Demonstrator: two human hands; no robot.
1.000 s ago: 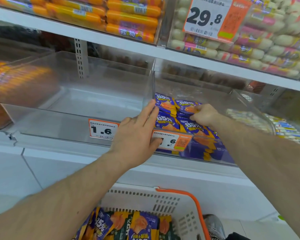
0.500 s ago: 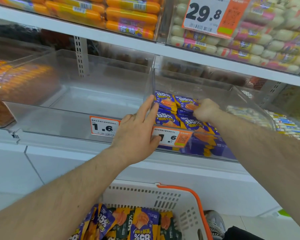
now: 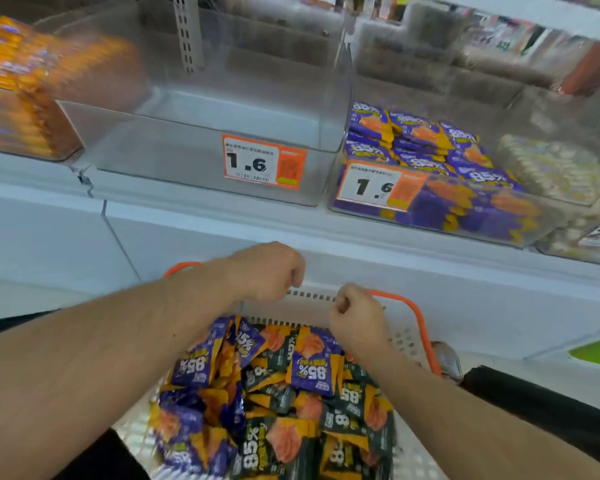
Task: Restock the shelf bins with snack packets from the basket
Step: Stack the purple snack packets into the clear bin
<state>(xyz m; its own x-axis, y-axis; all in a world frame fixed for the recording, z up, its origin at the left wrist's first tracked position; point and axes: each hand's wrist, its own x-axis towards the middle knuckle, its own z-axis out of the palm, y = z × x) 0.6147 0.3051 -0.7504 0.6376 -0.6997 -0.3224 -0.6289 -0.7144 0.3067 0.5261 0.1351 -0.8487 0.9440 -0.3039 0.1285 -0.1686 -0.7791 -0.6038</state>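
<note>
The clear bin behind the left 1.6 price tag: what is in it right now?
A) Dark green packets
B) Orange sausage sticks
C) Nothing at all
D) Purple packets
C: the clear bin behind the left price tag shows only its bare floor, while the purple packets sit in the next bin to the right.

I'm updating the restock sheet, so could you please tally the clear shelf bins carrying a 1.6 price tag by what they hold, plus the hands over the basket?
Bin with no packets, 1.6 tag: 1
Bin with purple packets, 1.6 tag: 1
Hands over the basket, left hand and right hand: 2
Total: 4
</note>
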